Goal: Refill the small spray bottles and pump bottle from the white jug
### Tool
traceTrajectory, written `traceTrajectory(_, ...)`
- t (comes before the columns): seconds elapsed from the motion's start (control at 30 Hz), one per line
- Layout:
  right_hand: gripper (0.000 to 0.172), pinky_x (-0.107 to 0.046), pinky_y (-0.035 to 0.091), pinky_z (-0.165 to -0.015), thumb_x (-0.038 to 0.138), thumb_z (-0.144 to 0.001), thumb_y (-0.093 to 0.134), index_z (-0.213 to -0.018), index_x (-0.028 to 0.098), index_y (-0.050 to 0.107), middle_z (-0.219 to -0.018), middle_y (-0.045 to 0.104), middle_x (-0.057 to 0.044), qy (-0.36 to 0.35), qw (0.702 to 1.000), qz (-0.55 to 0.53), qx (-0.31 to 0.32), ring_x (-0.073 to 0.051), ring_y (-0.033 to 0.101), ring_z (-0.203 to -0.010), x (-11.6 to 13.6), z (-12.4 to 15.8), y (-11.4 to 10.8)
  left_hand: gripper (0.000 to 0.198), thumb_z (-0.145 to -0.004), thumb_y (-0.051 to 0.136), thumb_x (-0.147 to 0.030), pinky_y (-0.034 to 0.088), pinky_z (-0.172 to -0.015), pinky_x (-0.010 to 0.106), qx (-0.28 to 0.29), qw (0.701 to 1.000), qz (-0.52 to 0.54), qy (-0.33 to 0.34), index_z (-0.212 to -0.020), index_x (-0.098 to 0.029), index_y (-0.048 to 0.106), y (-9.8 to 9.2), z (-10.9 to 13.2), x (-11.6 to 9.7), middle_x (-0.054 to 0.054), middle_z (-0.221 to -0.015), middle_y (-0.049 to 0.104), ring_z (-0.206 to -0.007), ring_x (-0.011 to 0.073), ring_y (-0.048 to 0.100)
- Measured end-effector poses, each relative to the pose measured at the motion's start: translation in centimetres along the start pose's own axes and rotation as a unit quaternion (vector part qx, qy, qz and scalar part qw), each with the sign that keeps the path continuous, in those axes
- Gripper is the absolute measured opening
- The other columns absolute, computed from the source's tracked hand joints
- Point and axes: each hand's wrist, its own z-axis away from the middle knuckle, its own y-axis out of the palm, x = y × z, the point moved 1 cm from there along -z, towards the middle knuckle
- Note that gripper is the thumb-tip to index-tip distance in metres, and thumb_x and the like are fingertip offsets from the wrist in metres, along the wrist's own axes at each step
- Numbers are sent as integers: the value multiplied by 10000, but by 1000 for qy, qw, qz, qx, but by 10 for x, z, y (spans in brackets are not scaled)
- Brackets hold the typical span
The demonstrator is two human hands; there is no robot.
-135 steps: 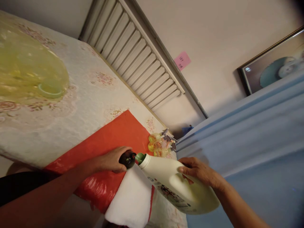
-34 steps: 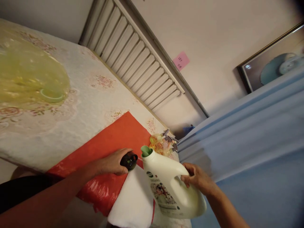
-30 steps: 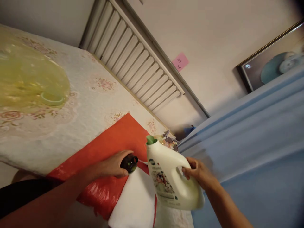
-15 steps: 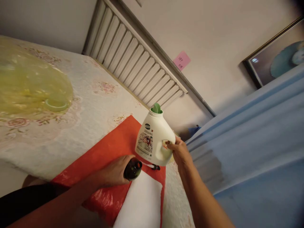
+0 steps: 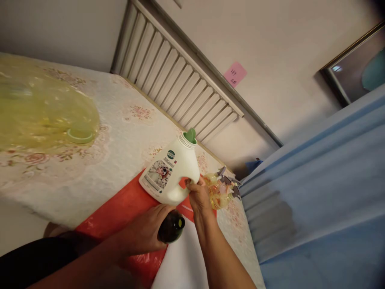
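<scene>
My left hand [image 5: 144,228] is wrapped round a dark bottle [image 5: 171,228], whose open mouth faces up toward me. With my right hand [image 5: 198,196] I grip the handle of a white detergent jug [image 5: 171,172]. The jug tilts, its uncapped neck with a green spout up, above a red sheet [image 5: 120,208]. Its label faces me. Below the bottle, a white sheet [image 5: 183,257] lies over the red one, partly hidden by my right forearm.
A yellow plastic bag [image 5: 45,108] with a green ring fills the left of the flowered tablecloth [image 5: 120,160]. Yellowish bottles with grey tops [image 5: 219,194] stand right of the jug. Behind are a radiator [image 5: 180,76] and, at right, a blue curtain [image 5: 319,192].
My right hand has moved left with the jug, which now leans more and uncovers the yellowish bottles. The dark bottle in my left hand has shifted slightly right and down.
</scene>
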Motion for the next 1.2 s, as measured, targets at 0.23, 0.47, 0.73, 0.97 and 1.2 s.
traceTrajectory(0.23,241,-268,459,-685,153,-575,588,-810,181,632,-700,645,35,-3,1000,24,5,-138,560,-670,-25,20,6,511,-706,658,-201,482,-923,414,-5,1000,-7,-26,-1191,-247,502,4,11,9,59,-1113,628,-1044,279,590)
traceTrajectory(0.47,408,-301,504,-811,196,-640,703,-1043,180,642,-940,698,-23,-28,991,131,-2,-186,636,-883,-23,33,-33,884,-645,722,-212,373,-1082,534,-26,996,-2,-87,-1404,-275,273,23,22,46,120,-1429,455,-1316,359,432)
traceTrajectory(0.73,141,-252,424,-497,215,-747,566,-831,178,673,-563,537,48,6,961,257,-100,-141,495,-497,-44,125,-115,865,-648,664,-179,343,-1115,530,-50,987,-13,-154,-1399,-229,238,35,23,46,139,-1417,473,-1330,341,434)
traceTrajectory(0.97,208,-313,491,-635,161,-814,487,-898,223,668,-765,682,-36,-97,895,416,-125,-223,639,-683,-77,179,-165,815,-661,679,-255,381,-1095,531,-125,977,-84,-154,-1377,-202,294,43,21,33,150,-1374,509,-1289,344,486)
traceTrajectory(1.2,197,-304,449,-625,106,-868,445,-816,238,581,-751,605,-25,-166,863,466,-98,-210,584,-681,-93,189,-168,796,-680,687,-289,391,-1096,522,-160,960,-159,-164,-1363,-197,289,49,20,30,156,-1375,502,-1307,351,472)
